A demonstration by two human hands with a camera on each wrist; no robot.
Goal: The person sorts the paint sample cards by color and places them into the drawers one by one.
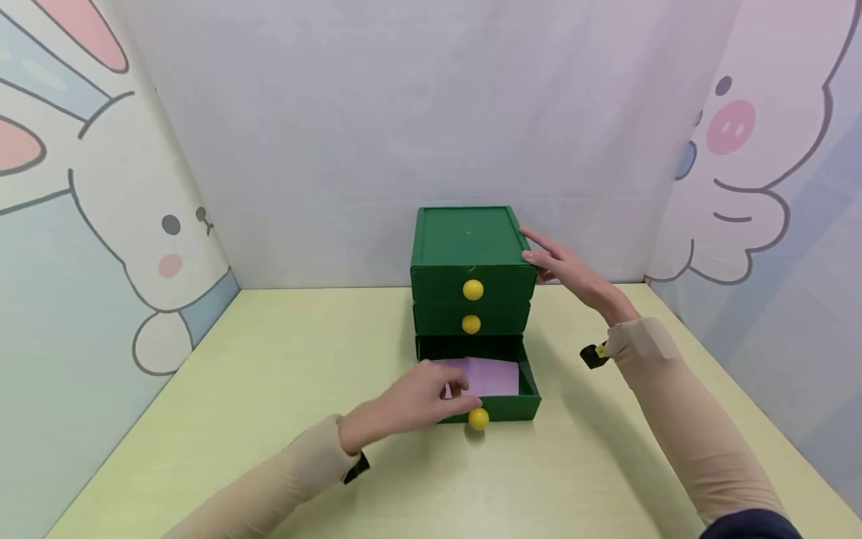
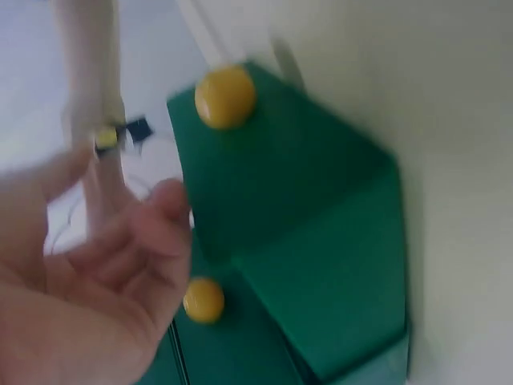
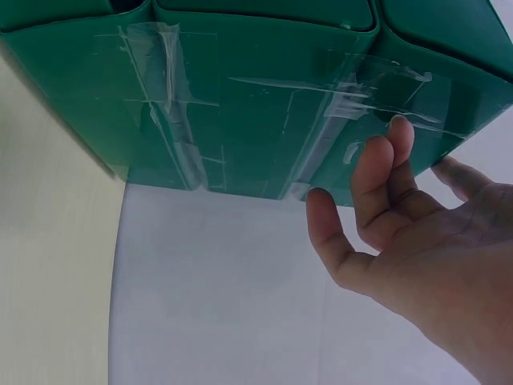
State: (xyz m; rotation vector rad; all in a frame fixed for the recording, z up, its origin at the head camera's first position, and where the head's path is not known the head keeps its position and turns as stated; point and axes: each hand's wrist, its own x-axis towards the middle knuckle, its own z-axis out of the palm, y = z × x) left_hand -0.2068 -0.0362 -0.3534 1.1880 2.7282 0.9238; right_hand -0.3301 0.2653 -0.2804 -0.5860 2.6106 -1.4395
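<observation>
A green cabinet [image 1: 471, 236] of stacked drawers with yellow ball knobs stands upright on the table. Its bottom drawer [image 1: 515, 409] is pulled out, with a flat light-purple piece [image 1: 494, 376], paper or cloth, inside. My left hand [image 1: 424, 397] hovers over the drawer's left front, its fingers loosely bent and its thumb near the lowest knob [image 1: 479, 418]. Nothing shows between those fingers in the left wrist view. My right hand [image 1: 569, 271] rests against the cabinet's upper right edge; in the right wrist view its slightly bent fingers [image 3: 373, 172] are beside the taped side wall.
The upper two drawers, with knobs [image 1: 474, 290], are closed. Clear tape [image 3: 172, 88] runs across the cabinet's side. A pale yellow table [image 1: 323, 337] lies beneath, and light walls with cartoon animals stand at the back and sides.
</observation>
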